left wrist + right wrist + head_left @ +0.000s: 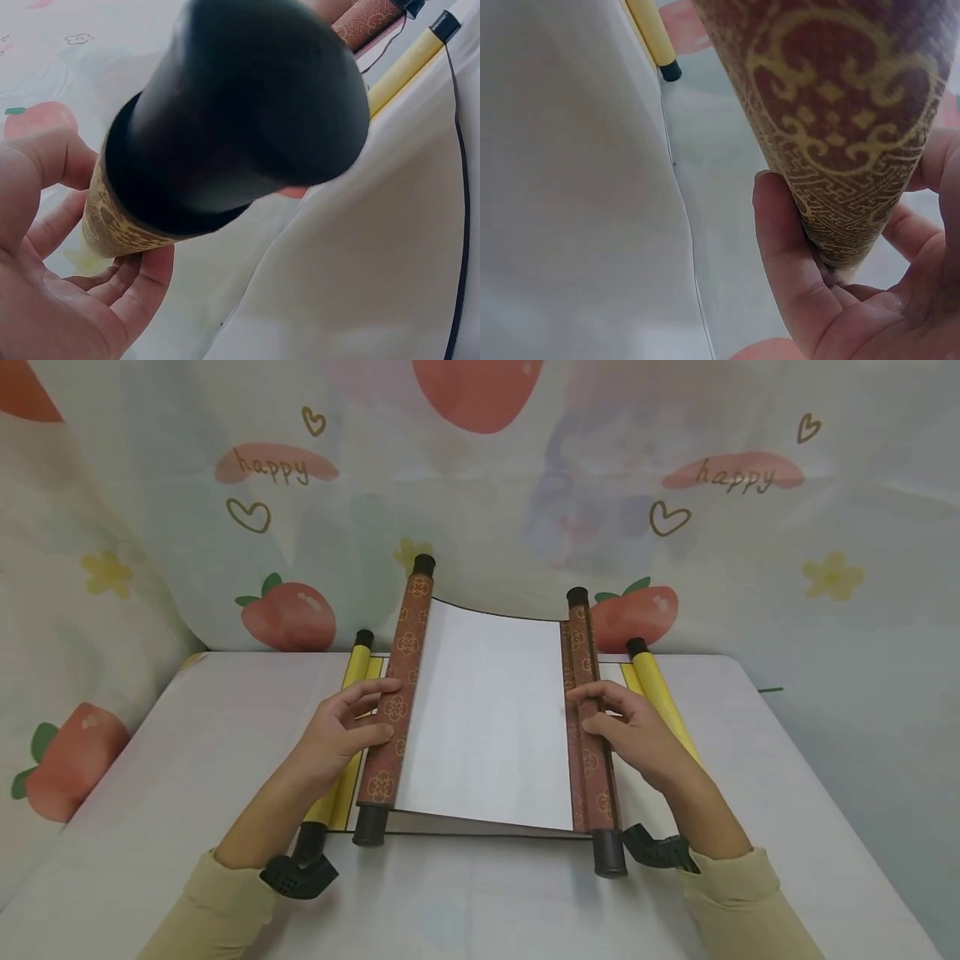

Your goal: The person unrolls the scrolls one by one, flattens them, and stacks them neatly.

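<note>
A scroll with red-brown, gold-patterned rollers is held partly unrolled, its white paper [487, 718] spread between them. My left hand [337, 735] grips the left roller [408, 639] near its middle, thumb on the near face. On the other side, my right hand [641, 731] pinches the right roller [597, 785] between thumb and fingers. In the left wrist view, the black end knob [247, 97] looms large in front of the left hand [67, 285]. The right wrist view has fingers and thumb around the patterned roller [832, 97].
Beneath the held scroll, a second scroll with a yellow left roller [322, 802] and yellow right roller [667, 702] lies spread on the white table [465, 910]. A fruit-printed cloth [480, 510] hangs behind. Each wrist wears a black device [300, 877].
</note>
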Available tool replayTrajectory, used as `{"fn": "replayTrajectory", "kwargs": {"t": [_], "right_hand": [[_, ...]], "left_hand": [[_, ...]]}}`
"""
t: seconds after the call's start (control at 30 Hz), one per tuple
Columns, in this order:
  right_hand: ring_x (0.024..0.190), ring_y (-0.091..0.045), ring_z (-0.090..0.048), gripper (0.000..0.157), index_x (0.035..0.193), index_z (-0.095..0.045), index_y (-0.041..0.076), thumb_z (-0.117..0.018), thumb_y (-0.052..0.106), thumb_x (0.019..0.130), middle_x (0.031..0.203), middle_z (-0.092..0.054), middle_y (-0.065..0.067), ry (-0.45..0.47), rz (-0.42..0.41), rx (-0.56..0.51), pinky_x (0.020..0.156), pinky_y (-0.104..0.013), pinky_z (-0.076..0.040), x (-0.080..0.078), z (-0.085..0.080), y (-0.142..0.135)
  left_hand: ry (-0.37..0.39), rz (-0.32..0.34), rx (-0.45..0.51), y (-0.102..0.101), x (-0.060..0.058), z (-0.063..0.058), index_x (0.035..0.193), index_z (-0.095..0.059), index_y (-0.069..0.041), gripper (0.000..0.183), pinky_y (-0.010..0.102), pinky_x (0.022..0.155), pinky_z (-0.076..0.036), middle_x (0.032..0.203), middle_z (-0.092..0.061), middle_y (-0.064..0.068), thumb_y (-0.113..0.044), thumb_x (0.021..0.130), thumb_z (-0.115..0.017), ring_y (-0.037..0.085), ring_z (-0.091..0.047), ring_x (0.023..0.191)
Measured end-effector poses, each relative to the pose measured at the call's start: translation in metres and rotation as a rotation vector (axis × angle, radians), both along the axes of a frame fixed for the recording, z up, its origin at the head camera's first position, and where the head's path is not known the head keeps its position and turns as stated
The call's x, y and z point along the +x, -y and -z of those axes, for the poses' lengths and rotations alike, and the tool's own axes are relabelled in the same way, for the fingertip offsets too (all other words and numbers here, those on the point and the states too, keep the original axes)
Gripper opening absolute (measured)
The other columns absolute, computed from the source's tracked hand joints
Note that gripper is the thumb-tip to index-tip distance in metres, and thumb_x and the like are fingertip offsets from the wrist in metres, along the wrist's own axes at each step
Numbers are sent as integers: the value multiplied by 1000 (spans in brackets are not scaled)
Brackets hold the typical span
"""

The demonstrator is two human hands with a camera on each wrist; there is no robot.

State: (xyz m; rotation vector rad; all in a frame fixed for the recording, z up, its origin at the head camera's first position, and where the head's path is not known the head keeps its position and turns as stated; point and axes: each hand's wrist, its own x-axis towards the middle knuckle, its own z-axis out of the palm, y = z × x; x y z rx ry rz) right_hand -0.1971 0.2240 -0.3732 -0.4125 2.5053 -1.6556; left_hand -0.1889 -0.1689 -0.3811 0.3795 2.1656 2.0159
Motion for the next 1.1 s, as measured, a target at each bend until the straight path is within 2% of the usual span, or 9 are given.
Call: {"fn": "replayTrajectory", "kwargs": {"t": [0.1, 0.23, 0.5, 0.67, 0.87, 1.0, 1.1], "right_hand": [[82, -18, -53, 32, 127, -58, 6, -62, 9, 96, 107, -51, -11, 15, -3, 10, 67, -27, -50, -1, 0, 1], [86, -22, -57, 40, 129, -56, 9, -71, 17, 93, 118, -54, -12, 44, -3, 24, 70, -29, -53, -1, 0, 0], [106, -29, -52, 37, 131, -55, 10, -65, 11, 95, 134, -52, -13, 17, 19, 66, 79, -31, -50, 0, -4, -3], [101, -31, -55, 37, 131, -55, 10, -61, 6, 95, 137, -51, -13, 14, 21, 42, 75, -32, -51, 0, -8, -5], [93, -26, -57, 36, 131, -54, 9, -57, 4, 95, 137, -49, -14, 10, 16, 23, 70, -31, -52, -1, -11, -8], [95, -24, -59, 36, 131, -54, 8, -55, 2, 95, 137, -50, -13, 5, 20, 8, 72, -30, -52, 0, -12, -10], [100, -24, -60, 37, 131, -54, 7, -55, 1, 95, 139, -50, -12, -8, 23, 0, 76, -31, -53, 1, -13, -12]], "left_hand": [[-7, -1, 4, 1, 0, -1, 142, -51, -9, 53, 26, 89, -52, 144, -46, 7, -1, 90, -63, 32, -45, 131], [-8, 5, 4, 1, 0, -1, 142, -50, -9, 53, 27, 90, -52, 145, -46, 7, -1, 91, -62, 31, -46, 131], [8, -2, -17, 4, -1, 0, 142, -51, -10, 52, 28, 89, -53, 147, -45, 7, -2, 92, -62, 33, -48, 129], [4, 1, -10, 6, -4, 3, 141, -51, -11, 51, 29, 89, -53, 146, -46, 7, -2, 92, -62, 30, -50, 126], [-1, 4, -11, 6, -3, 2, 141, -51, -11, 51, 28, 89, -53, 145, -46, 7, -3, 92, -62, 30, -47, 128], [-17, 29, 3, 7, -3, 3, 142, -50, -11, 51, 29, 90, -53, 146, -44, 7, -3, 93, -61, 29, -45, 130], [-22, 43, 5, 8, -4, 3, 142, -50, -12, 51, 30, 89, -54, 147, -43, 7, -2, 93, -60, 30, -47, 129]]}}
